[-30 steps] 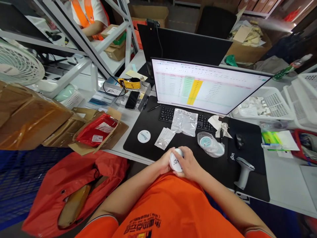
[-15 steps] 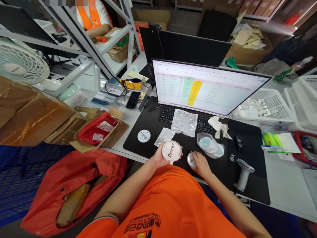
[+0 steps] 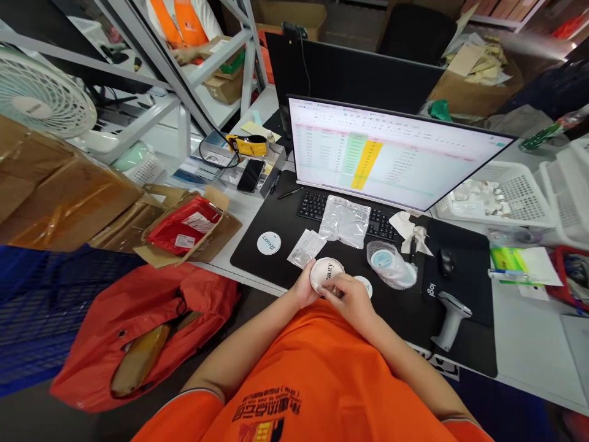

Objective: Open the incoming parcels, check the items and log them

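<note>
The left hand (image 3: 304,290) holds a lettered disc (image 3: 324,271) whose five-o'clock edge the right hand's (image 3: 353,299) narrowed fingers, grip unclear, seemingly work, calling for steadiness.

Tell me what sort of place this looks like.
Probably a workstation in a warehouse or stockroom: there's a handheld scanner on the desk, a spreadsheet open on the monitor, and taped cardboard boxes over on the left.

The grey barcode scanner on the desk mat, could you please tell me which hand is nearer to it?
Right. The right hand is nearer, to the left of the scanner; the left hand, holding a round item, is farther left.
</note>
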A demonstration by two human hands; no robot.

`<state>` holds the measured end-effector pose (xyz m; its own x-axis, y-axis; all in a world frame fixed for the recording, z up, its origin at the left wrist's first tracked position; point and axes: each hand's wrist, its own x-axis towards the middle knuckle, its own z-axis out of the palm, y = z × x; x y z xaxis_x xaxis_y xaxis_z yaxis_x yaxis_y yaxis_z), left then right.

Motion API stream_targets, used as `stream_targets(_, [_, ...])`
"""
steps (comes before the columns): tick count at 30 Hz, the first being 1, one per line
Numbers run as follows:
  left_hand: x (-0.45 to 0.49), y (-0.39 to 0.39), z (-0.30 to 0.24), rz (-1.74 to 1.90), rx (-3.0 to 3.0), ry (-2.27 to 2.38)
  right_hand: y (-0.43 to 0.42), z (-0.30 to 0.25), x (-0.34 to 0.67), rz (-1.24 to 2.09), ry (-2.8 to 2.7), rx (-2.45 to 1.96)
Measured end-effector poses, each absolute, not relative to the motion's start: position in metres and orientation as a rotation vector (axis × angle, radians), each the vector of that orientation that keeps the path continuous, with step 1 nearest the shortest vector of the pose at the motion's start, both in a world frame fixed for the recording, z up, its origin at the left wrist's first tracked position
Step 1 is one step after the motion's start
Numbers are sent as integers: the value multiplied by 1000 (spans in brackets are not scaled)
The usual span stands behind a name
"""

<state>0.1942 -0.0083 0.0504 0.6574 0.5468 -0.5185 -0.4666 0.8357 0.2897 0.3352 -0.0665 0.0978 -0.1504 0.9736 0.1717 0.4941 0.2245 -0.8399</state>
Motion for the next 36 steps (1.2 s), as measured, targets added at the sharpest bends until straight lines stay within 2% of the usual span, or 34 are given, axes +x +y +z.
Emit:
stream_targets(6, [194, -14, 51, 661, 166, 746, -61, 85, 322, 1043, -1670, -1313])
stream_targets(11, [197, -14, 56, 770, 104, 816, -65, 93, 334, 1072, -1359, -1346])
stream_targets(16, [198, -15, 66, 697, 6, 762, -63, 88, 361, 1218, -882, -1222])
stream_targets(20, [198, -18, 72, 620, -5, 706, -64, 80, 380, 1335, -762, -1174])
stream_targets(23, [198, -19, 75, 572, -4, 681, -69, 80, 382, 1285, -807, -1209])
stream_targets(26, [201, -22, 77, 564, -10, 646, -76, 86, 372, 1074, -943, -1260])
stream_targets(29, [204, -24, 75, 556, -10, 588, -80, 92, 355, 846, -1355, -1248])
stream_targets(32, [202, -26, 69, 568, -46, 553, -78, 91, 341, 822, -1746, -1204])
stream_targets(36, [194, -29, 56, 540, -98, 585, -71, 79, 331, 847, -1833, -1249])
